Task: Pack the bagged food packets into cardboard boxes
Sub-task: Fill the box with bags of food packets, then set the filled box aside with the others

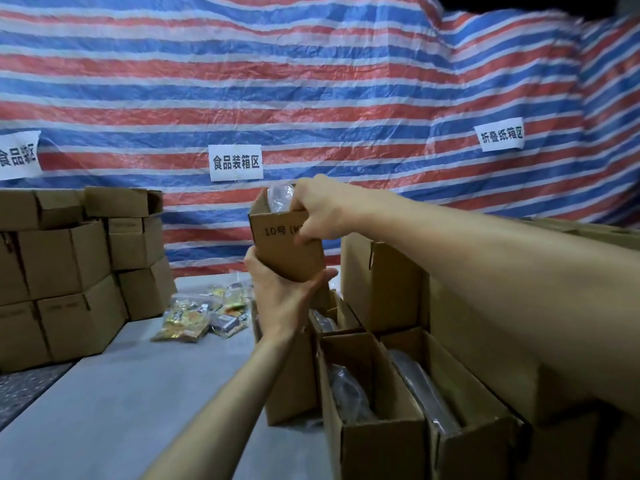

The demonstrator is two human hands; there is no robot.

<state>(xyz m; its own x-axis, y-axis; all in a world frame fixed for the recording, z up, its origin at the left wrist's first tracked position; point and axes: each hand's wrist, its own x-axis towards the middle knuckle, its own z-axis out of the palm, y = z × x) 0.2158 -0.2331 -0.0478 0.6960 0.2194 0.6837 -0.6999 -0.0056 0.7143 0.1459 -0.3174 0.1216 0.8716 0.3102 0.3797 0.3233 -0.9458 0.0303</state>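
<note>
We hold the small cardboard box (282, 249) upright in the air, above the grey table (114, 403) and just in front of the row of open boxes (381, 445) at our right. Our left hand (282, 289) cups the box from below, with the thumb up one side and the fingers curled round the other, so the base sits in the palm. Our right hand (320, 211) grips the top of the same box, with the fingers bent over its upper rim and the thumb pressed on the printed front face. A clear bag (281, 195) stands in the open mouth of the box, partly above the rim; we cannot read its contents. The loose food packets (188, 322) lie in a small heap on the table, to the left of the left forearm and well apart from the held box. The open boxes each contain a clear bagged item. A stack of closed boxes (65, 268) occupies the left end of the table. A striped tarp (311, 81) hangs behind, with a paper label (235, 162) fixed to it.
</note>
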